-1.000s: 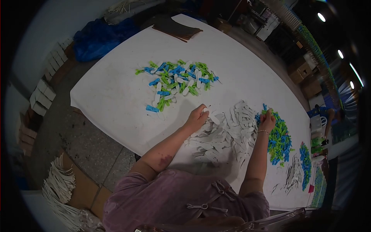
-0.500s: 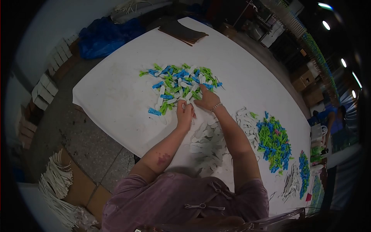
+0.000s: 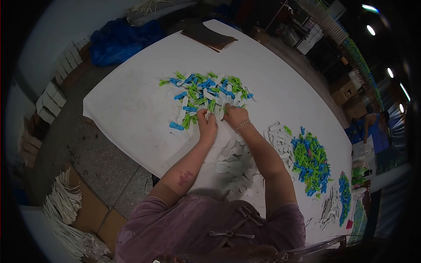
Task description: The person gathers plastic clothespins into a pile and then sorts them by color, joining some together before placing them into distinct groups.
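Blue and green clothes pegs (image 3: 179,95) lie mixed with flat white strips (image 3: 183,109) in a loose pile on the white table. At the near edge of this pile my left hand (image 3: 207,125) is closed, its fingertips pinching a white strip, with a green peg (image 3: 211,105) right beyond them. My right hand (image 3: 237,117), a bracelet at its wrist, is close beside it. Its thumb and forefinger are pinched at a small green peg (image 3: 225,110) next to a white strip; the fingers partly cover it.
A heap of white strips (image 3: 237,166) lies between my forearms. To the right are a larger pile of pegs (image 3: 311,162) and more strips (image 3: 278,140). Dark flat sheets (image 3: 208,37) rest at the table's far end. Another person (image 3: 372,129) in blue is at the right.
My right hand has drawn back from the pile, its pointing forefinger now curled into a pinch. My left hand has shifted slightly left and up.
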Tool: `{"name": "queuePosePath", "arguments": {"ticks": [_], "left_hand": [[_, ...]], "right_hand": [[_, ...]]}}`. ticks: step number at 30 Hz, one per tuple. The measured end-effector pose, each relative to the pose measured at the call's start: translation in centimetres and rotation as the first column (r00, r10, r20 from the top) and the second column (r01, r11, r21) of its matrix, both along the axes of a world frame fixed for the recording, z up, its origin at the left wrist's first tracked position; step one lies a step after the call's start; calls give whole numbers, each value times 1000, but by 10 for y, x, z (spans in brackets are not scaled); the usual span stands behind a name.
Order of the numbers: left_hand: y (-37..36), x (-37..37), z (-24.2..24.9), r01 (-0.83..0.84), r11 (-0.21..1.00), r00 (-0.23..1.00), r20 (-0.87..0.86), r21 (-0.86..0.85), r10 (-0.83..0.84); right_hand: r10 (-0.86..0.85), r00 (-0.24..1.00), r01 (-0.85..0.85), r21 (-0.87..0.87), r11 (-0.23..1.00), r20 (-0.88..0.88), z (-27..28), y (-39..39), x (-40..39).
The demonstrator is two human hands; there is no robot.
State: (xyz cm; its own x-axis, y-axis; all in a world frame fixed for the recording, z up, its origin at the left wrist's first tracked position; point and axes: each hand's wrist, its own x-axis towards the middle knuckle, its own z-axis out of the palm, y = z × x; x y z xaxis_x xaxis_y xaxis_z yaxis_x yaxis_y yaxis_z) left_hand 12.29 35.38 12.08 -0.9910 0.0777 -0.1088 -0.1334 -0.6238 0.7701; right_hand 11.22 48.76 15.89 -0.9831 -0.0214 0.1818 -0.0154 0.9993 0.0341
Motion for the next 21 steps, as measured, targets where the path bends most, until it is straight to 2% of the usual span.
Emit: {"name": "queuePosePath", "arguments": {"ticks": [1,2,3,4,5,6,9,11,12,13,14,15,16,17,18,19,20,21], "left_hand": [[3,-7,-10,-36,990,997,-79,-134,26],[7,-11,-20,-80,962,987,-159,-262,39],[4,-8,-14,-74,962,987,-157,-263,33],[-2,-3,-1,-3,892,963,-241,-452,-118],[-6,2,7,40,779,915,-290,-626,-281],[-5,4,7,48,776,913,-287,-629,-289],[-4,9,11,49,798,877,-356,-600,-321],[-7,11,17,-37,946,942,-327,-323,-75],[-11,6,16,-35,945,939,-334,-326,-80],[-18,-3,15,-26,986,964,-265,-166,-19],[-21,-7,12,-33,999,984,-173,1,33],[-17,-5,19,-25,994,994,-101,104,36],[-15,-2,19,-31,994,995,-95,105,41],[-14,-1,20,100,993,994,-58,63,-96],[-12,1,21,233,972,972,-17,27,-233],[-11,2,22,231,973,973,-16,31,-230],[-9,4,22,383,924,924,23,-13,-383],[-9,6,22,527,848,849,70,-52,-524]], "right_hand": [[-4,1000,4,1,1000,1,1,-1,12],[84,994,-80,53,995,-64,2,-2,24],[173,977,-160,109,981,-125,6,-4,36],[167,978,-155,107,982,-122,11,-6,46],[243,959,-227,122,966,-144,15,-7,55],[317,934,-296,138,945,-166,16,-8,63],[272,953,-257,122,959,-136,12,-6,77],[236,955,-231,51,972,-178,0,7,82],[203,954,-212,-18,977,-220,-2,14,82],[201,953,-210,-16,977,-227,13,12,84],[27,989,-67,-280,958,-143,30,12,89],[-121,993,100,-508,855,-9,41,13,95],[-116,993,98,-507,856,-2,39,18,98],[-97,995,55,-789,611,-6,36,24,100],[-83,996,9,-960,280,-15,39,22,102],[-80,997,10,-959,283,-13,40,17,106],[-121,991,-61,-998,-26,-58,38,8,110],[-176,981,-141,-933,-331,-86,40,-1,114]]}}
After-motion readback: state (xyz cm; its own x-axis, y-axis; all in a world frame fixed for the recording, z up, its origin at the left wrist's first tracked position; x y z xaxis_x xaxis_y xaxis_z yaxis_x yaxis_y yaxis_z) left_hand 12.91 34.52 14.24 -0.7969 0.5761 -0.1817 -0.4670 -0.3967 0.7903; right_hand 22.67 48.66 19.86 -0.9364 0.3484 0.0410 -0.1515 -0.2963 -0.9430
